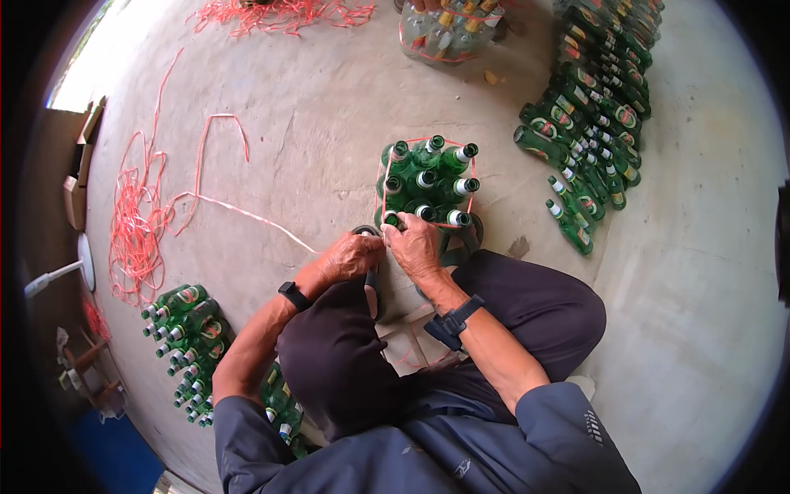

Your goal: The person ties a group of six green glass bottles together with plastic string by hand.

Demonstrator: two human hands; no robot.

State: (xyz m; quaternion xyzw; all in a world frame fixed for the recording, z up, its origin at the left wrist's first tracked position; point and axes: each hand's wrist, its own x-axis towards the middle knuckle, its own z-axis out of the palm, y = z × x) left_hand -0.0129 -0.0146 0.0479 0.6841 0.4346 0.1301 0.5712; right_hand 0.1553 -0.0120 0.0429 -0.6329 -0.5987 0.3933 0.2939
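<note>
**No Legible Writing on Bottles or Clothing**

Red-and-white oval labels stood on the green bottles (592,90) stacked at the upper right and on the loose bottles (189,329) lying at the lower left. Every one was too small and blurred to read. The tied bundle (428,181) at centre showed only caps. A small pale logo (462,469) on the dark clothing at the bottom edge was also illegible.
</note>
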